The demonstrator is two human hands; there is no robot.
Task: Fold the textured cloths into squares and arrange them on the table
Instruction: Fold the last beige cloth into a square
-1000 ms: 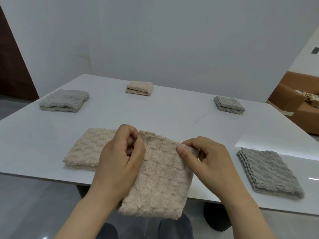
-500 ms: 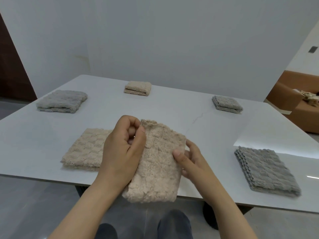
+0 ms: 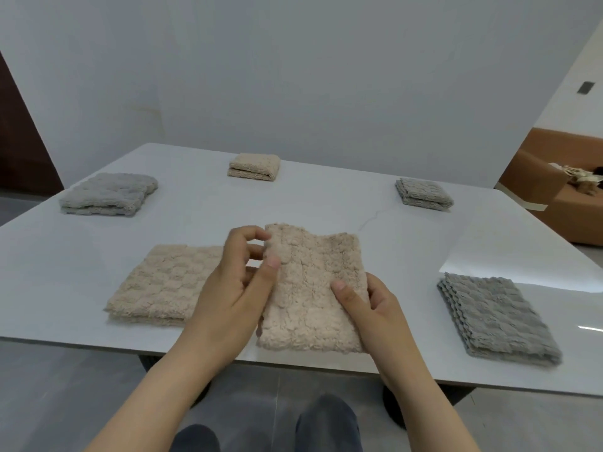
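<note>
Head view: the beige cloth [image 3: 313, 288] is held over the near edge of the white worktop [image 3: 326, 203]. Its upper left edge is pinched in the left hand's [image 3: 235, 288] grip, and its right side is clasped by the right hand [image 3: 368, 305]. A folded beige square [image 3: 163, 285] is partly covered by the left hand, and a grey square [image 3: 496, 318] lies well apart on the right. Half a second earlier the cloth's lower end hung below the worktop edge. White walls and a brown sofa [image 3: 554, 197] are seen beyond.
</note>
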